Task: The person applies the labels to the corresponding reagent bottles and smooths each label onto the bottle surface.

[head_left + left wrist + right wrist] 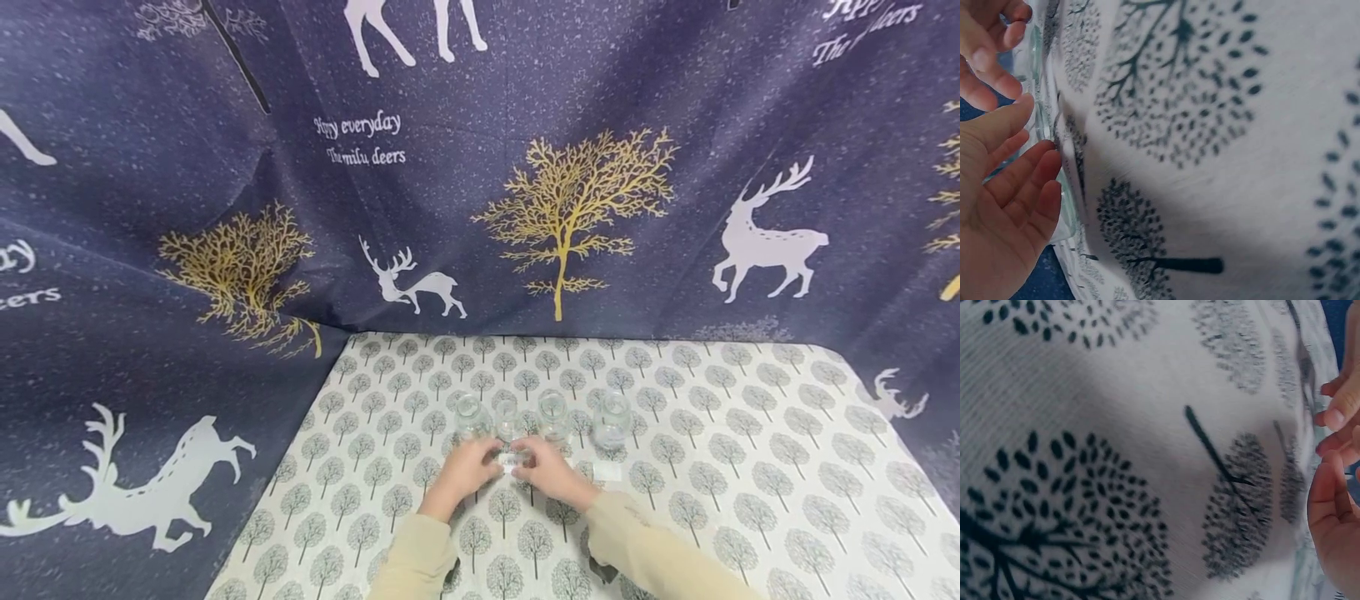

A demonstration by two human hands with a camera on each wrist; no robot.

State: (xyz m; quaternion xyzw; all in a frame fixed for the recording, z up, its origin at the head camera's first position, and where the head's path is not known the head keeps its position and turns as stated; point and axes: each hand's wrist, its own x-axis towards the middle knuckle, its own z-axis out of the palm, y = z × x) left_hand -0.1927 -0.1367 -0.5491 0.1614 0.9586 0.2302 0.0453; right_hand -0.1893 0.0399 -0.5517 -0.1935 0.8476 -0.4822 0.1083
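Observation:
Several clear glass jars stand in a row on the table, among them a left-end jar (470, 410), a smaller jar (507, 414), another jar (553, 410) and a right-end jar (612, 417). In front of the smaller jar lies a small white label (512, 461) with dark print. My left hand (472, 468) is at the label's left side, fingers loosely bent. From the right, my right hand (546, 468) reaches in with fingertips at its other end. In the left wrist view, the left hand (1007, 187) has relaxed, spread fingers close beside the glass.
A second white label (607, 472) lies in front of the right-end jar. The tablecloth (750, 500) is white with printed grey trees. Behind the table and to its left hangs a dark blue curtain (450, 208) with deer and gold trees.

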